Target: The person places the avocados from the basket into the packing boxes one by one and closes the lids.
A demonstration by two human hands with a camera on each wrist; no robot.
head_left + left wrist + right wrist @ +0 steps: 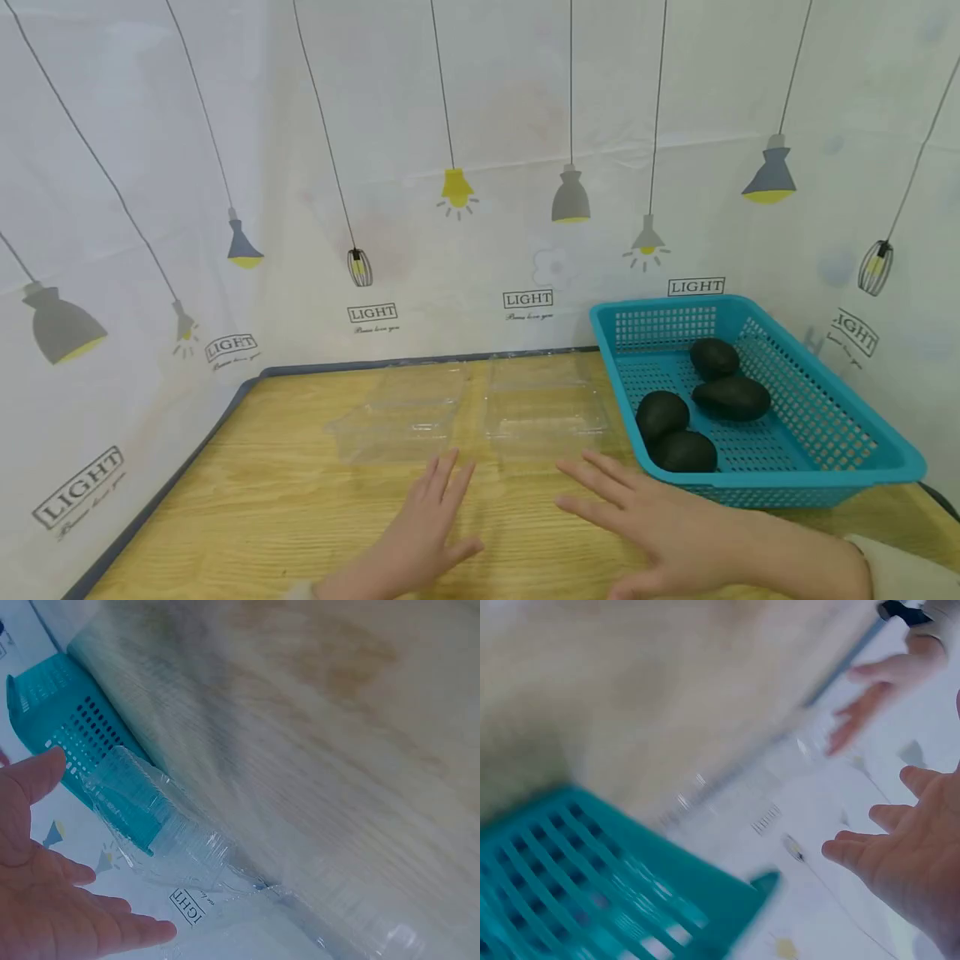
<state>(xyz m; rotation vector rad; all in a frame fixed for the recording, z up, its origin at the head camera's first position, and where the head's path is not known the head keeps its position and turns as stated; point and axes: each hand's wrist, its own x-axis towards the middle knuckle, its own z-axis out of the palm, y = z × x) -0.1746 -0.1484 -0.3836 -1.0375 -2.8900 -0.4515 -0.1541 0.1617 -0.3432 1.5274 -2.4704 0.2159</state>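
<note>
Two clear plastic clamshell boxes lie open side by side on the wooden table, the left box (401, 408) and the right box (543, 400). My left hand (431, 521) hovers flat with straight fingers just in front of the left box, holding nothing. My right hand (645, 517) is spread open in front of the right box, close to the teal basket (817, 442). The basket holds several dark avocados (731, 396). In the left wrist view my open palm (45, 892) is near a clear box (161, 825) and the basket (67, 712). The right wrist view is blurred; my fingers (907, 855) are straight.
A white curtain printed with hanging lamps (457, 187) encloses the table on the back and both sides. The table's dark edge (180, 467) runs along the left. Bare wood (262, 500) lies to the left of my hands.
</note>
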